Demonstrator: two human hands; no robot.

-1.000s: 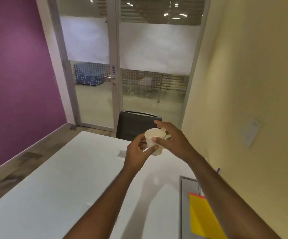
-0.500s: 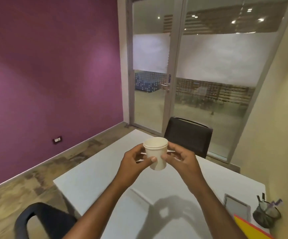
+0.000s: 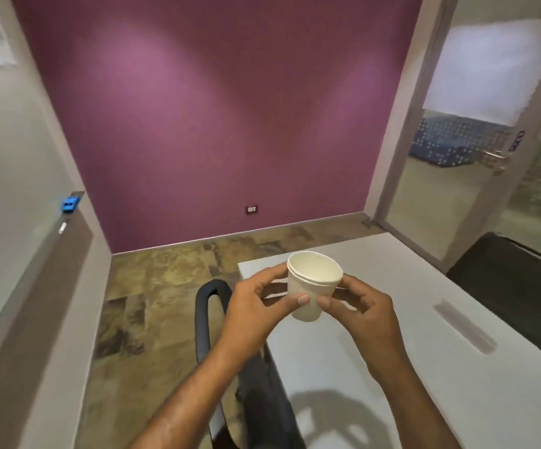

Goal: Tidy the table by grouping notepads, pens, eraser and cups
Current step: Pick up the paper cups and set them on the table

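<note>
Both hands hold the nested white paper cups point(image 3: 312, 284) in the air above the corner of the white surface point(image 3: 392, 335). The left hand point(image 3: 256, 306) and right hand point(image 3: 363, 314) pinch the stack with thumbs and fingers point(image 3: 300, 299). Best to press the inner cup down evenly, gently, so thin walls don't crumple. No readable writing on them.

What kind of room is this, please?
Probably a small office meeting room: a white table with black chairs, a whiteboard with a blue eraser, and a frosted glass door.
</note>
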